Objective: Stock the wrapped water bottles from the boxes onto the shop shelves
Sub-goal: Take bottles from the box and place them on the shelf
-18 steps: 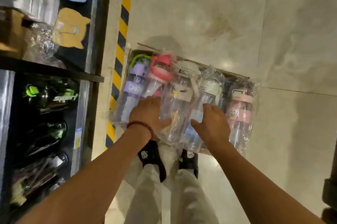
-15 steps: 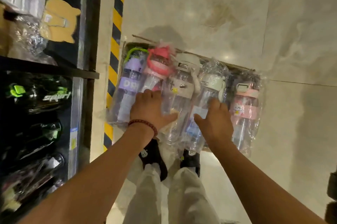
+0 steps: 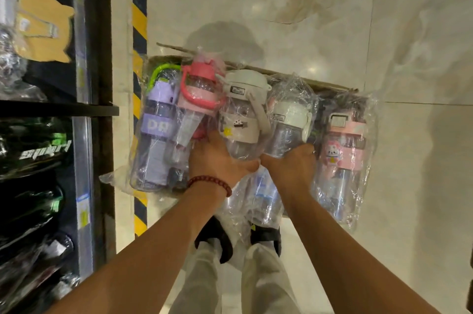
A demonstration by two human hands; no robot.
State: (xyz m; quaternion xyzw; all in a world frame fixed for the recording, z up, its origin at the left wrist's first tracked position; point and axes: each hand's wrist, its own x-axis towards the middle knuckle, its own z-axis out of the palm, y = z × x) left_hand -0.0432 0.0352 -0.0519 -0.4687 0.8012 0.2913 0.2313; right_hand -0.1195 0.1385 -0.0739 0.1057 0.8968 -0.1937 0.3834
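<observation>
Our left hand point(image 3: 217, 160) grasps the white-lid bottle point(image 3: 240, 114), our right hand point(image 3: 291, 170) the smaller white-cap bottle point(image 3: 289, 127), both in the cardboard box point(image 3: 332, 87). Left of our left hand lie purple point(image 3: 156, 132) and red point(image 3: 197, 98) bottles; the shelf point(image 3: 58, 109) stands beyond.

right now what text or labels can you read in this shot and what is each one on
"DR", white letters cut off by a neighbouring bottle, on the lilac band of the purple bottle.
"sport", white slanted lettering, on a dark bottle lying on the shelf.
Small dark label on the big white lid: too small to read.
Small label on the smaller white lid: too blurred to read.
Price tags on the shelf rail: unreadable.
</observation>
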